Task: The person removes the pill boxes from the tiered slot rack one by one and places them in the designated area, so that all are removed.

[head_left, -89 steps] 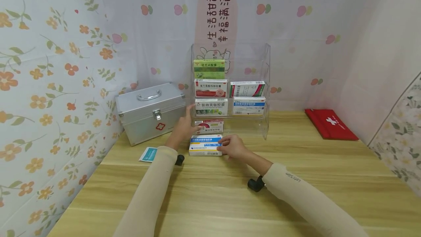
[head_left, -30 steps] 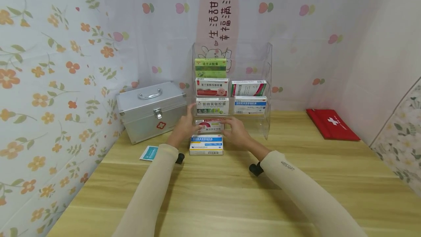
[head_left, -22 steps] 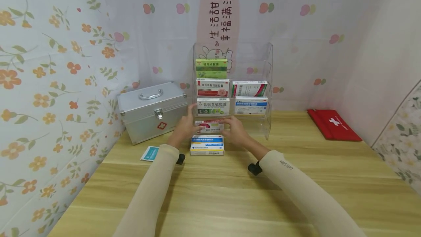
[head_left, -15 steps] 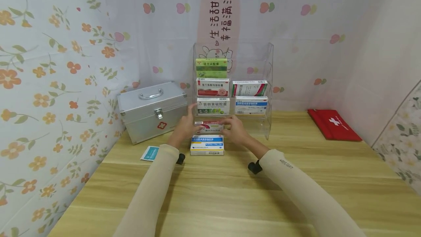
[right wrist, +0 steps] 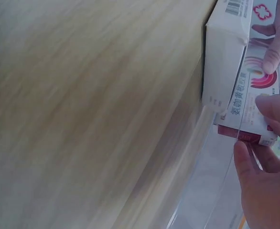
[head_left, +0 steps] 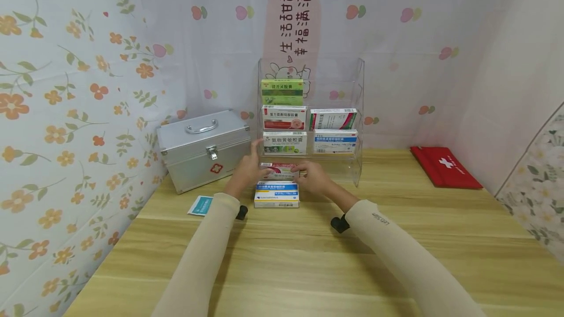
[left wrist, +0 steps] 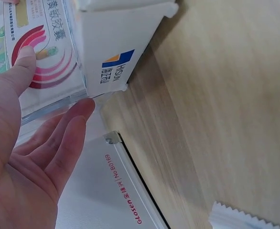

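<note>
Treat red-and-white box (head_left: 282,172), pinched by right hand (head_left: 314,178) and thumb-pressed by loosely extended left hand (head_left: 246,170), between both low in clear rack (head_left: 336,167), as probably light, stiff but crushable, and hold at end edges.

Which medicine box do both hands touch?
The white box with pink arcs, behind the front blue-and-white box: the left hand rests its thumb there, the right hand pinches its end. No other has both hands.
</note>
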Motion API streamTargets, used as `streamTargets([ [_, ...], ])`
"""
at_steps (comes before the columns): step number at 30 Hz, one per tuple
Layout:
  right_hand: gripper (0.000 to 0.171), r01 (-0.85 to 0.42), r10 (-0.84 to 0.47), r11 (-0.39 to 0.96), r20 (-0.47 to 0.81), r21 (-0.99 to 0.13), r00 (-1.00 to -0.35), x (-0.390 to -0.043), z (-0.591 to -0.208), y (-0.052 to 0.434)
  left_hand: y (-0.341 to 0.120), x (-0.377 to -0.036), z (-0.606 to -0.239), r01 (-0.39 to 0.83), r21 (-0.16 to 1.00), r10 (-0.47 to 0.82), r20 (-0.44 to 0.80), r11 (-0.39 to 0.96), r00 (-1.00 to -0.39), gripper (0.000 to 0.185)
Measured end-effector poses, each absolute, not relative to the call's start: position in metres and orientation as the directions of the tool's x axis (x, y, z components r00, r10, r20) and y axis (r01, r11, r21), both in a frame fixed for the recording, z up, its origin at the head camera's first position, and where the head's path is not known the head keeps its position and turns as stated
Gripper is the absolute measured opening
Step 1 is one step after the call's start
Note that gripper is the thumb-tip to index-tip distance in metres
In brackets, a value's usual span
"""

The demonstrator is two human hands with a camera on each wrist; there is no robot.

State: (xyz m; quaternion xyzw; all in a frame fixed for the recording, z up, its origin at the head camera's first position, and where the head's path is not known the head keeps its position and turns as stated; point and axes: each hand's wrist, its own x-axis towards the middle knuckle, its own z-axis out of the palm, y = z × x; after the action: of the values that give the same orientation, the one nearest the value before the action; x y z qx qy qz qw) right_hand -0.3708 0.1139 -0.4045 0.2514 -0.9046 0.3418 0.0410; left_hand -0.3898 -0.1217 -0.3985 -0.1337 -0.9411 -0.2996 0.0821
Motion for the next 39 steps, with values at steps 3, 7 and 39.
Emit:
streamTargets([
  [3,0.026,-0.484,-0.408,0.635,0.271,-0.601,-0.872,-0.372,-0.407,0.117,-0.122,-0.389,-0.398,0.300,0.543,0.207,0.226,0.784,-0.952,0.101],
  [7,0.024,-0.522,-0.397,0.623,0.340,-0.583,-0.853,-0.372,-0.406,0.123,-0.122,-0.389,-0.398,0.299,0.544,0.208,0.223,0.784,-0.952,0.102],
  [39,0.028,-0.643,-0.272,0.495,0.598,-0.585,-0.754,-0.348,-0.387,0.158,-0.132,-0.388,-0.389,0.343,0.503,0.286,0.189,0.793,-0.939,0.097],
])
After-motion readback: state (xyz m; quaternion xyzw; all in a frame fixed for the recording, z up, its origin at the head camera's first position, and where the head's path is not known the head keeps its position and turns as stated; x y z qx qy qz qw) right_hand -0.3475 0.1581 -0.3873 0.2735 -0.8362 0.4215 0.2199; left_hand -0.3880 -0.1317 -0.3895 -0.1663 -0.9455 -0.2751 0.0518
